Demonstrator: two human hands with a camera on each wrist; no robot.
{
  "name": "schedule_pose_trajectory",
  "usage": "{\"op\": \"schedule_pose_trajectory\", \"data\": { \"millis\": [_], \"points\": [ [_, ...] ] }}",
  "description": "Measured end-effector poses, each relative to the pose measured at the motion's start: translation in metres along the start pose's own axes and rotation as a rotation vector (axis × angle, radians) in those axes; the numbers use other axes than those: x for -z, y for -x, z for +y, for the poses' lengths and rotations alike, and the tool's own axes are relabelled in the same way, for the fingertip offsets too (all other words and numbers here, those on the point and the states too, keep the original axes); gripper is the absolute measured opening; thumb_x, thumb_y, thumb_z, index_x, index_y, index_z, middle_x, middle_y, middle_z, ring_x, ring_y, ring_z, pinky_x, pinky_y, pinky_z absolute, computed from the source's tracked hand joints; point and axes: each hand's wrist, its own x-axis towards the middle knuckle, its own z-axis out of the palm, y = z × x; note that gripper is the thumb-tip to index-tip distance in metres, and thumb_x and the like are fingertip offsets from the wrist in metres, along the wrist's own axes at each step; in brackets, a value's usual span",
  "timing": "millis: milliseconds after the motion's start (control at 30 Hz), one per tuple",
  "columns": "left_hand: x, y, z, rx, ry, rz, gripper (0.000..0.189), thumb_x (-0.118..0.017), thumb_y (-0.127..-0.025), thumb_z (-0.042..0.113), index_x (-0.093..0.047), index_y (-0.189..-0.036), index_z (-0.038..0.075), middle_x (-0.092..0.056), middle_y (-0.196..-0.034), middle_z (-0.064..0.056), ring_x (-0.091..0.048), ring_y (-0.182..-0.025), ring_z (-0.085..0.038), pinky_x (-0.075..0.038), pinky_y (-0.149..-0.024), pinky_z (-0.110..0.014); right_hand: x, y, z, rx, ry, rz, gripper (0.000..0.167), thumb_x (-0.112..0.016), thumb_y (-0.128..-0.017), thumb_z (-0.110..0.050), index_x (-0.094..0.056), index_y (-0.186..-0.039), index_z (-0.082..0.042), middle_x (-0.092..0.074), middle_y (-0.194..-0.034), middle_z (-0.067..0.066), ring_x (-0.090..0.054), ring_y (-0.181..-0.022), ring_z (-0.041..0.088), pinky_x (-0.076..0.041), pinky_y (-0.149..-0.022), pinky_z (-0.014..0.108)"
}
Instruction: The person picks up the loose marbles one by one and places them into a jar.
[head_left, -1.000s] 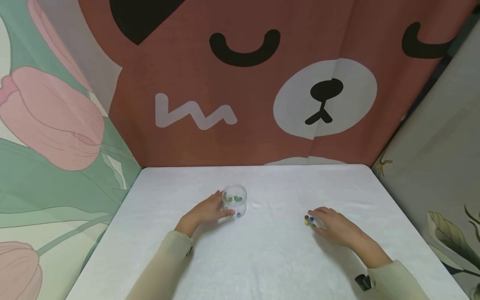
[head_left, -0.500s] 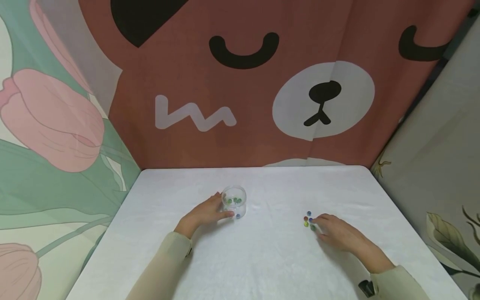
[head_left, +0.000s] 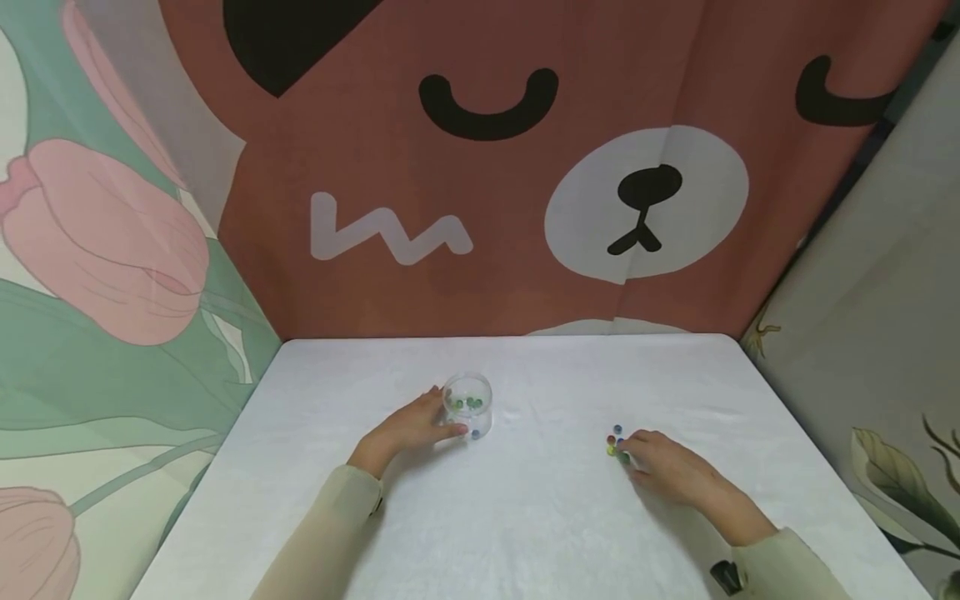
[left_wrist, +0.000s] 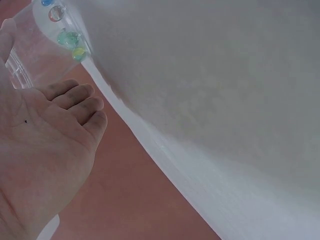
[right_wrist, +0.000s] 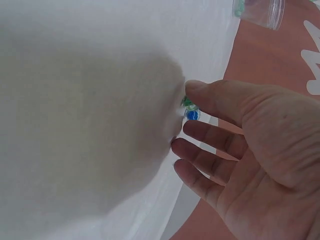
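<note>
Bear backdrop (head_left: pixel 510 287) fills the back; wrist views catch only bits of it. Floral curtain (head_left: pixel 112 233) on the left and pale curtain (head_left: pixel 862 292) on the right show in head view only. White tabletop (head_left: pixel 525 517) is in all three views. Pale sleeves (head_left: pixel 322 529): head view only.

Hands: left hand (head_left: pixel 412 421) grasps the jar, thumb across the near side; left wrist adds the palm and four bent fingertips, which head view mostly hides. Right hand (head_left: pixel 667 468) is palm down at the loose marbles, fingers loosely bent in right wrist view; can't tell from any view if it pinches one.

Jar (head_left: pixel 472 417) stands upright on the tabletop, well apart from the right hand. Ridged rim is clearest in right wrist, where the jar is cut off at the top edge.

Marbles: head view gives green marbles (head_left: pixel 470 402) and a blue marble (head_left: pixel 476 434) in the jar; left wrist adds a clear one and a yellow-green one by the base. Loose marbles (head_left: pixel 611 451) sit clustered at the right fingertips: blue, red, yellow, green. Right wrist shows just green and blue beside the thumb.
</note>
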Motion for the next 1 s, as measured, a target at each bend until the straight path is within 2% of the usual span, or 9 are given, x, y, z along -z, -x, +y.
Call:
{"op": "schedule_pose_trajectory", "data": {
  "millis": [100, 333, 500, 767, 1000],
  "points": [
    [0.0, 0.0, 0.001, -0.004, 0.005, 0.0, 0.107, -0.062, -0.086, 0.073, -0.02, -0.163, 0.011, -0.016, -0.168, -0.015, -0.015, -0.155, -0.033, -0.018, -0.125, -0.052, 0.0, -0.002, 0.0, 0.018, 0.026, 0.01, 0.033, -0.08, -0.085, -0.006, -0.071, -0.117, -0.005, -0.068, -0.108, 0.007, -0.065, -0.101, 0.03, -0.055, -0.086, 0.045],
    [0.0, 0.0, -0.001, 0.006, 0.005, -0.012, 0.107, -0.062, -0.086, 0.073, -0.02, -0.163, 0.01, -0.017, -0.168, -0.016, -0.016, -0.155, -0.033, -0.018, -0.124, -0.052, 0.002, -0.006, 0.0, -0.031, 0.033, -0.038, 0.03, -0.08, -0.085, -0.008, -0.072, -0.114, -0.005, -0.068, -0.106, 0.006, -0.064, -0.101, 0.03, -0.055, -0.088, 0.045],
    [0.0, -0.001, -0.001, 0.008, 0.004, -0.008, 0.108, -0.062, -0.086, 0.073, -0.021, -0.162, 0.009, -0.017, -0.168, -0.015, -0.016, -0.155, -0.032, -0.018, -0.125, -0.051, 0.001, -0.007, -0.001, -0.036, 0.032, -0.031, 0.027, -0.081, -0.084, -0.008, -0.073, -0.111, -0.006, -0.067, -0.103, 0.003, -0.064, -0.099, 0.026, -0.055, -0.087, 0.044],
    [0.0, 0.001, 0.0, 0.004, 0.022, -0.011, 0.109, -0.062, -0.086, 0.074, -0.022, -0.162, 0.007, -0.018, -0.167, -0.017, -0.017, -0.155, -0.032, -0.019, -0.125, -0.051, -0.005, -0.009, 0.002, 0.041, 0.025, 0.035, 0.018, -0.082, -0.082, -0.006, -0.073, -0.098, -0.011, -0.063, -0.091, -0.005, -0.063, -0.085, 0.015, -0.055, -0.075, 0.033],
    [0.001, 0.001, -0.001, 0.001, 0.025, -0.001, 0.108, -0.062, -0.086, 0.072, -0.022, -0.161, 0.006, -0.019, -0.167, -0.018, -0.017, -0.155, -0.033, -0.019, -0.124, -0.052, -0.003, -0.013, 0.002, 0.077, 0.037, 0.068, 0.018, -0.081, -0.081, -0.001, -0.072, -0.091, -0.013, -0.062, -0.086, -0.006, -0.061, -0.08, 0.012, -0.053, -0.07, 0.03]
  ]
}}
